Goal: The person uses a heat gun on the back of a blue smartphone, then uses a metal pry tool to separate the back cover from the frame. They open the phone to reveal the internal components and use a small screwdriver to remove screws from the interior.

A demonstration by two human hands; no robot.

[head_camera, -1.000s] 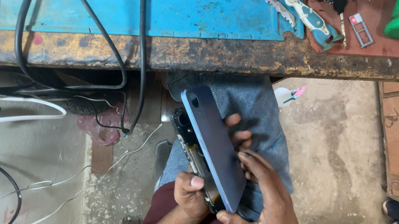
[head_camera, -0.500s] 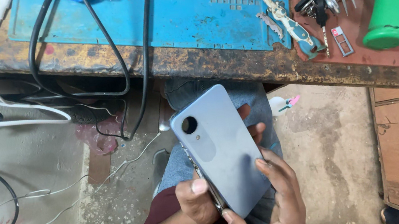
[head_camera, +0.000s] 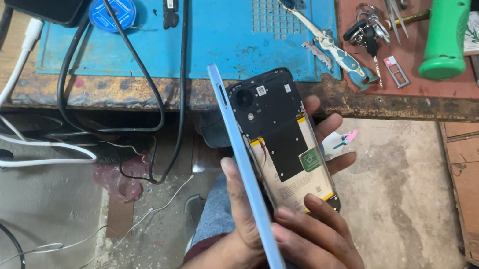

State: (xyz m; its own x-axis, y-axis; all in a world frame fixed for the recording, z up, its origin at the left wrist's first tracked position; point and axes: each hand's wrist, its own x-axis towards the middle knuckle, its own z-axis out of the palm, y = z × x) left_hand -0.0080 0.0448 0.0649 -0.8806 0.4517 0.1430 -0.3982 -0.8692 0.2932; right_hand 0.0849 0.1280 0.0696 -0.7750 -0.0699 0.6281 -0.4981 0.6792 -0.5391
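Workshop floor below a scarred bench edge [head_camera: 370, 99]. Item: light-blue back cover [head_camera: 250, 182], on edge, pinched by my right hand [head_camera: 319, 244]. Item: opened phone [head_camera: 283, 141], insides showing, cradled in my left hand [head_camera: 250, 213] beside the cover. Step, I judge: cover separated; lifting it clear comes next. Around: blue mat [head_camera: 225, 25], toothbrush [head_camera: 326, 40], keys [head_camera: 364, 28], green bottle [head_camera: 446, 18], black cables [head_camera: 133, 74] hanging near.

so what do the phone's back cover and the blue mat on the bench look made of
Back cover: likely plastic, pale blue, smooth with a slight sheen along its thin edge. Blue mat: probably silicone or rubber, matte, scuffed, with a moulded grid of small pockets.
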